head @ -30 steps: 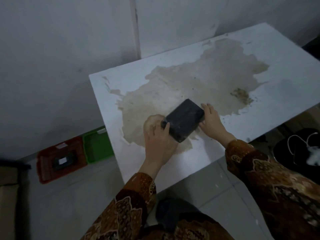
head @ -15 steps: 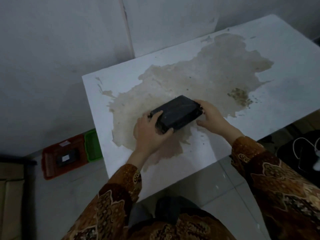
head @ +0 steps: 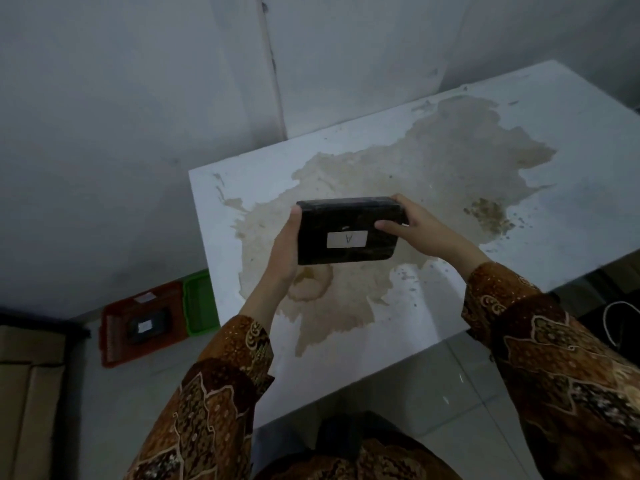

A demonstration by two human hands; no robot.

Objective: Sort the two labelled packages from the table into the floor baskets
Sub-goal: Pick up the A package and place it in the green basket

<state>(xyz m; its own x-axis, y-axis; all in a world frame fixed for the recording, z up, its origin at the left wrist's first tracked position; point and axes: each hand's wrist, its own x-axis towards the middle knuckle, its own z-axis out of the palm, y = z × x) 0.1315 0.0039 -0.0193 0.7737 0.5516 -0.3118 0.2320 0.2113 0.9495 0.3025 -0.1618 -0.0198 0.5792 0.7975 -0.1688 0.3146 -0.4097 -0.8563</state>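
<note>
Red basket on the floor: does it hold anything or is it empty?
Holds something: the red basket contains one black labelled package.

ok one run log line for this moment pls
black package | both hands, left hand, right hand | above table | label A | red basket: one package

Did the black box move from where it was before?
Yes. The black box lay flat on the table's brown stain; now both hands hold it up, tipped so its white label faces the camera.
</note>
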